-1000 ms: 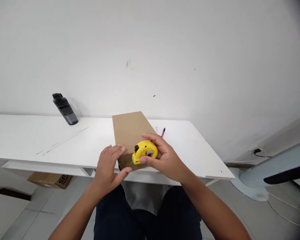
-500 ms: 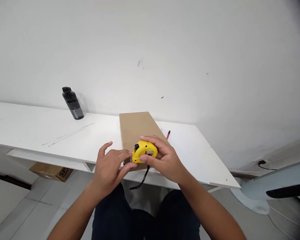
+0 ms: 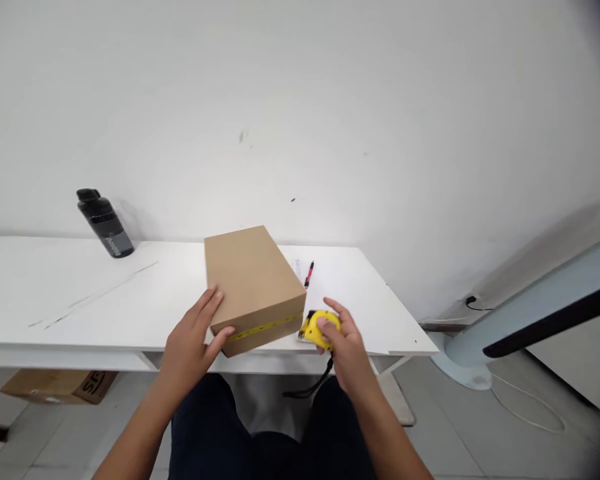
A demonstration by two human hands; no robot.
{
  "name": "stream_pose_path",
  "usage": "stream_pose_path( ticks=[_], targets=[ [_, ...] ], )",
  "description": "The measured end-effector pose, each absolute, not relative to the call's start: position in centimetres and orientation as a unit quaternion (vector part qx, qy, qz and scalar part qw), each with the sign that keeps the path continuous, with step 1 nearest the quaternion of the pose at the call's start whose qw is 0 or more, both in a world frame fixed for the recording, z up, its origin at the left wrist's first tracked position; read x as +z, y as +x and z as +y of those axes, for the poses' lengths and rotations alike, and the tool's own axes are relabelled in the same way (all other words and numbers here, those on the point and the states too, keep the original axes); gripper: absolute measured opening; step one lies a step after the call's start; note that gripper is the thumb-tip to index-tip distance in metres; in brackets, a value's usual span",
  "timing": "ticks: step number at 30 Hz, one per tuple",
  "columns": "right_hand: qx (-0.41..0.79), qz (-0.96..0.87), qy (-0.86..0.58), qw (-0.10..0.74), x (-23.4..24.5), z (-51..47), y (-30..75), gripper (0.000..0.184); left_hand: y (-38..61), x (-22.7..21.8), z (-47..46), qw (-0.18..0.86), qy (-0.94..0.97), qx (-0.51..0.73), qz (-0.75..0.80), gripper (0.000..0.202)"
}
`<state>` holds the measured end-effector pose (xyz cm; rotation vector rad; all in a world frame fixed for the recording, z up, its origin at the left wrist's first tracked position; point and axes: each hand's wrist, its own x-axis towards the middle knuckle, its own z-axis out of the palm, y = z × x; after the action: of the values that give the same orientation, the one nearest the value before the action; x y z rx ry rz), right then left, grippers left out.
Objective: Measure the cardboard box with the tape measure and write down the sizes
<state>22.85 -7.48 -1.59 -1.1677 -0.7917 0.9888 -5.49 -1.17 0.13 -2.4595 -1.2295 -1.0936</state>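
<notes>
A brown cardboard box [image 3: 250,270] sits at the table's front edge. Across its front face runs the yellow blade [image 3: 265,328] of a tape measure, pulled out from the case. My left hand [image 3: 193,340] is at the box's left corner, fingers on the top and thumb pressing the blade's end against the front face. Just past the right front corner, my right hand [image 3: 347,347] grips the yellow tape measure [image 3: 320,328], thumb over the case and index finger raised. A black wrist strap [image 3: 310,390] dangles from it.
On the white table [image 3: 150,313], a dark water bottle [image 3: 105,223] stands at the left. White paper [image 3: 347,287] with a red and black pen [image 3: 309,273] lies behind the tape measure. Below left is another carton [image 3: 55,387]; a pale blue stand [image 3: 520,323] rises at the right.
The blade has been drawn out along the box's front. My left hand has moved onto the box's left corner, while the right hand carried the case rightward and down. The view has shifted right.
</notes>
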Motion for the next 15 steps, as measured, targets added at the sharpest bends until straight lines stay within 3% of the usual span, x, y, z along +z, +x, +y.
stream_pose_path(
  ticks=[3, 7, 11, 15],
  targets=[
    [0.536, -0.301, -0.519, 0.594, -3.4, -7.8, 21.5, 0.088, -6.8, -1.9, -1.5, 0.076, -0.777, -0.446, -0.438, 0.062],
    [0.592, -0.334, -0.480, 0.555, -2.9, -6.8, 19.7, 0.095, -8.4, -4.6, -2.2, 0.042, -0.732, -0.511, -0.448, 0.063],
    [0.603, -0.408, -0.452, 0.516, -0.9, -5.7, 18.4, 0.089, -9.5, -6.9, -3.0, 0.031, -0.745, -0.450, -0.491, 0.049],
    [0.587, -0.508, -0.436, 0.456, -0.1, -6.1, 17.1, 0.095, -9.8, -7.8, -3.7, 0.035, -0.770, -0.391, -0.503, 0.037]
  ],
)
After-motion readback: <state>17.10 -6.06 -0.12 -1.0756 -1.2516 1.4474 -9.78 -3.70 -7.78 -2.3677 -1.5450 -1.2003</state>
